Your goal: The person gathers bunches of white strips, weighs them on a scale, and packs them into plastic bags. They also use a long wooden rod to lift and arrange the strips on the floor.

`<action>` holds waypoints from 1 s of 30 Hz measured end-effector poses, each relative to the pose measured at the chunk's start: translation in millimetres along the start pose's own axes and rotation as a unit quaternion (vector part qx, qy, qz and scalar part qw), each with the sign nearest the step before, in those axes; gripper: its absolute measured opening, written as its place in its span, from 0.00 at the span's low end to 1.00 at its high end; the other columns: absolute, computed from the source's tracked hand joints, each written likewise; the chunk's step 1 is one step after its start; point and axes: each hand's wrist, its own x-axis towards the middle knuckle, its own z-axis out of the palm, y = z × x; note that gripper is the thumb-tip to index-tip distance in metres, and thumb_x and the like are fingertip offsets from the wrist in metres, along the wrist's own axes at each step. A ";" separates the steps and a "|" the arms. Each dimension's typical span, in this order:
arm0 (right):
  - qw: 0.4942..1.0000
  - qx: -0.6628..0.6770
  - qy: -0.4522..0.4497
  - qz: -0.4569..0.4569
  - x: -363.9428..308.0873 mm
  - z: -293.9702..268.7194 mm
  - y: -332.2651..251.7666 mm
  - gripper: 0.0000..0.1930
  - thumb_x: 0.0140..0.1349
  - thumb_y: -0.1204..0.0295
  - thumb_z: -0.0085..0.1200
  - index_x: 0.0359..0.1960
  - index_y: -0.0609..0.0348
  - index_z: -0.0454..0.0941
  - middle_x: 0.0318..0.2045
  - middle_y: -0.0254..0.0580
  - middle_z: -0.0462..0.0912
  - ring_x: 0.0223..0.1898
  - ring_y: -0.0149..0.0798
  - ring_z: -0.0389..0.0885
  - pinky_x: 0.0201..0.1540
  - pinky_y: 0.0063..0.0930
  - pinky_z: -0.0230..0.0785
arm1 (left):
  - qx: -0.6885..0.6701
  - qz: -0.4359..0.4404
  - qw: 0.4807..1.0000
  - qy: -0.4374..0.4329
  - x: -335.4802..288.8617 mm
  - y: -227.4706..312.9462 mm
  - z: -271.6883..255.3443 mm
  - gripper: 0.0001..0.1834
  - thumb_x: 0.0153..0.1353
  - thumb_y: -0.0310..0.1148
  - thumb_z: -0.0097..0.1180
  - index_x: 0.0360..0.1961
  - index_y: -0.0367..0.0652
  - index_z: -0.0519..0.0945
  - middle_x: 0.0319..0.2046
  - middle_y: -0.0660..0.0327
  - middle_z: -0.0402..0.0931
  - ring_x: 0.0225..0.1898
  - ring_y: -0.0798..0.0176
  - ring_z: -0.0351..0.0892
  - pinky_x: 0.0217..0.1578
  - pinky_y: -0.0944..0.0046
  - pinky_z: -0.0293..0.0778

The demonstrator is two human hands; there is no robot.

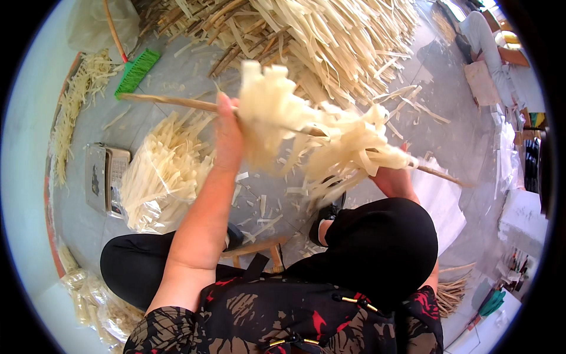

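Across the middle, a thin wooden stick [171, 101] is held up, slanting down toward the right. Pale cream flat strips [268, 97] hang over it in two bunches and are partly smeared by motion. My left hand [229, 135] is closed round the stick, left of the strips. At the other end, my right hand [394, 180] grips the stick just past the strips, its fingers partly covered by them. Below my left forearm stands a clear plastic bag [162, 183] full of similar strips.
A large pile of strips on sticks [348, 47] lies ahead. Left are a green broom [138, 72] and a metal scale [115, 174]. White sheet material [439, 206] lies right, bare sticks [453, 292] at lower right. Another person [489, 53] sits far right. Scraps litter the tiled floor.
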 end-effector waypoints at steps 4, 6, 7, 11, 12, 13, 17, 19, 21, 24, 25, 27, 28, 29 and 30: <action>0.979 0.033 -0.109 0.167 -10.4 26.6 15.8 0.49 0.58 0.27 0.25 0.69 0.54 0.55 0.64 0.46 0.65 0.64 0.47 0.65 0.60 0.52 0.63 | 0.095 0.001 0.994 -0.049 5.3 74.2 -7.6 0.40 0.66 0.66 0.35 0.39 0.36 0.82 0.35 0.62 0.80 0.36 0.71 0.75 0.37 0.69 0.70; 0.967 0.019 -0.139 0.213 -0.8 5.3 33.9 0.47 0.60 0.29 0.23 0.70 0.51 0.53 0.66 0.45 0.62 0.65 0.47 0.64 0.62 0.50 0.61 | 0.264 -0.099 0.959 -0.018 36.6 61.5 -13.0 0.45 0.62 0.69 0.36 0.46 0.32 0.79 0.44 0.51 0.80 0.47 0.59 0.77 0.47 0.62 0.70; 0.962 0.013 -0.123 0.242 8.0 -2.9 41.4 0.45 0.61 0.30 0.23 0.70 0.52 0.52 0.67 0.45 0.62 0.65 0.47 0.64 0.62 0.49 0.60 | 0.296 -0.120 0.948 -0.012 56.9 27.5 -18.8 0.45 0.62 0.70 0.36 0.48 0.31 0.78 0.46 0.48 0.79 0.51 0.55 0.76 0.50 0.60 0.69; 0.955 -0.093 -0.018 0.282 34.7 -31.6 87.8 0.37 0.68 0.39 0.30 0.68 0.53 0.56 0.62 0.44 0.68 0.62 0.46 0.67 0.63 0.47 0.59 | 0.339 -0.195 0.920 -0.043 77.4 -93.8 -47.7 0.43 0.62 0.66 0.41 0.59 0.33 0.70 0.57 0.44 0.71 0.61 0.50 0.68 0.59 0.56 0.63; 0.953 -0.107 -0.019 0.284 35.7 -48.3 98.2 0.35 0.68 0.41 0.33 0.68 0.51 0.57 0.62 0.43 0.68 0.62 0.46 0.67 0.63 0.47 0.59 | 0.341 -0.211 0.913 -0.071 77.3 -119.2 -52.2 0.41 0.63 0.63 0.43 0.60 0.34 0.69 0.58 0.45 0.70 0.60 0.52 0.68 0.59 0.57 0.63; 0.940 -0.126 0.024 0.317 44.8 -71.7 113.3 0.30 0.68 0.48 0.45 0.66 0.49 0.60 0.64 0.42 0.67 0.61 0.44 0.68 0.61 0.45 0.60 | 0.324 -0.218 0.917 -0.079 79.6 -143.9 -66.5 0.40 0.63 0.61 0.46 0.61 0.34 0.69 0.58 0.45 0.69 0.61 0.52 0.68 0.59 0.57 0.63; 0.790 -0.591 0.044 0.157 51.1 -88.9 112.6 0.22 0.61 0.60 0.57 0.57 0.50 0.71 0.53 0.39 0.74 0.54 0.45 0.72 0.55 0.41 0.65 | 0.383 -0.214 0.897 -0.046 69.4 -173.0 -80.6 0.36 0.61 0.52 0.52 0.62 0.36 0.67 0.61 0.45 0.66 0.63 0.50 0.65 0.61 0.56 0.62; 0.673 -0.721 0.146 -0.078 34.1 -97.0 108.7 0.19 0.54 0.64 0.62 0.49 0.51 0.77 0.45 0.38 0.78 0.51 0.46 0.73 0.55 0.44 0.63 | 0.450 -0.122 0.884 -0.006 53.5 -155.5 -58.6 0.32 0.60 0.45 0.54 0.62 0.40 0.67 0.61 0.46 0.65 0.62 0.48 0.65 0.61 0.55 0.62; 0.608 -0.763 0.157 -0.149 25.5 -109.7 113.7 0.17 0.53 0.66 0.62 0.44 0.50 0.77 0.39 0.38 0.78 0.48 0.47 0.73 0.55 0.43 0.62 | 0.451 0.038 0.890 -0.055 38.3 -145.2 -33.9 0.26 0.58 0.40 0.55 0.58 0.42 0.71 0.59 0.48 0.66 0.61 0.48 0.66 0.61 0.55 0.62; 0.551 -0.804 0.162 -0.151 28.3 -112.5 117.9 0.14 0.53 0.66 0.61 0.41 0.50 0.77 0.37 0.37 0.77 0.48 0.45 0.73 0.56 0.42 0.59 | 0.411 0.214 0.870 -0.167 -0.2 -131.9 15.3 0.18 0.57 0.32 0.55 0.50 0.46 0.77 0.55 0.51 0.69 0.59 0.47 0.66 0.61 0.55 0.63; 0.538 -0.816 0.165 -0.134 28.4 -112.2 117.3 0.13 0.54 0.66 0.61 0.41 0.50 0.77 0.37 0.37 0.78 0.48 0.44 0.73 0.57 0.42 0.58 | 0.403 0.224 0.864 -0.203 -18.4 -131.6 33.9 0.17 0.56 0.32 0.55 0.49 0.47 0.78 0.55 0.52 0.70 0.59 0.47 0.66 0.61 0.55 0.63; 0.481 -0.851 0.116 -0.176 30.6 -115.4 110.6 0.12 0.55 0.65 0.60 0.41 0.50 0.76 0.37 0.37 0.78 0.44 0.46 0.74 0.52 0.41 0.63 | 0.410 0.249 0.828 -0.291 -46.4 -135.5 60.2 0.18 0.56 0.32 0.56 0.50 0.50 0.78 0.57 0.55 0.68 0.62 0.48 0.62 0.63 0.53 0.59; 0.454 -0.864 0.092 -0.199 31.9 -115.3 107.3 0.12 0.56 0.64 0.60 0.41 0.50 0.76 0.36 0.37 0.78 0.42 0.47 0.75 0.49 0.40 0.65 | 0.426 0.262 0.794 -0.345 -56.6 -139.9 69.2 0.19 0.56 0.33 0.57 0.51 0.51 0.77 0.60 0.56 0.66 0.65 0.50 0.58 0.66 0.52 0.54; 0.500 -0.837 0.091 -0.201 27.8 -115.2 105.2 0.11 0.57 0.64 0.59 0.40 0.51 0.77 0.34 0.38 0.78 0.38 0.48 0.76 0.45 0.39 0.66 | 0.449 0.283 0.773 -0.347 -71.4 -141.3 79.6 0.19 0.56 0.34 0.57 0.51 0.52 0.77 0.62 0.58 0.64 0.67 0.51 0.55 0.67 0.50 0.51; 0.546 -0.809 0.081 -0.203 24.7 -107.0 102.9 0.10 0.58 0.64 0.58 0.38 0.52 0.77 0.31 0.39 0.78 0.35 0.48 0.76 0.41 0.39 0.68 | 0.475 0.299 0.754 -0.342 -85.1 -141.5 83.8 0.19 0.57 0.34 0.56 0.51 0.53 0.77 0.64 0.60 0.62 0.69 0.52 0.51 0.68 0.47 0.47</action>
